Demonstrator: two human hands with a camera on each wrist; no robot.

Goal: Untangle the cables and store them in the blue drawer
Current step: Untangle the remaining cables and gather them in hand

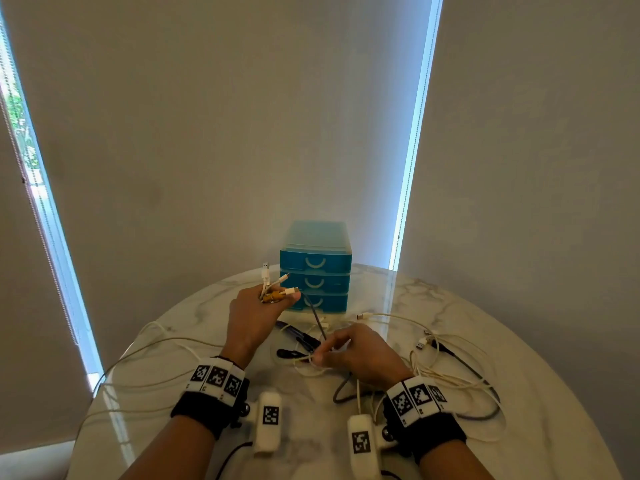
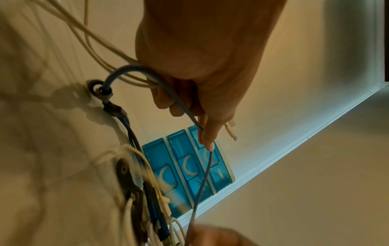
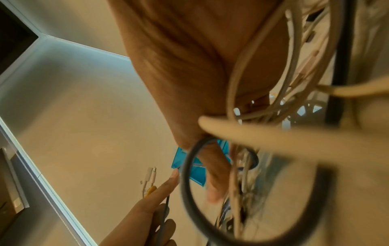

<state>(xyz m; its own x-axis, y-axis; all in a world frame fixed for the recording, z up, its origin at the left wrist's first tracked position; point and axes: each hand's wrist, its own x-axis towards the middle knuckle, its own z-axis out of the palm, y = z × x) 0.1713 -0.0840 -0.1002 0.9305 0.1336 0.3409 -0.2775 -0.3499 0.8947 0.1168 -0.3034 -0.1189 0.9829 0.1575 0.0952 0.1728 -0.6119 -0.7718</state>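
A blue three-drawer unit point(image 1: 316, 268) stands at the back of the round marble table point(image 1: 450, 306), all drawers shut. My left hand point(image 1: 254, 317) is raised in front of it and grips a bunch of cable ends point(image 1: 275, 287), white plugs and a yellow one sticking up. A grey cable point(image 1: 317, 318) runs taut from that hand down to my right hand point(image 1: 349, 351), which pinches it among a tangle of white and dark cables point(image 1: 304, 344). In the left wrist view the grey cable point(image 2: 202, 179) crosses the drawer fronts point(image 2: 187, 168).
Loose white cables point(image 1: 446, 368) loop across the table's right side, with a dark cable point(image 1: 464, 362) among them. Long white cables point(image 1: 149, 358) trail over the left edge. Blinds and a wall stand close behind the table.
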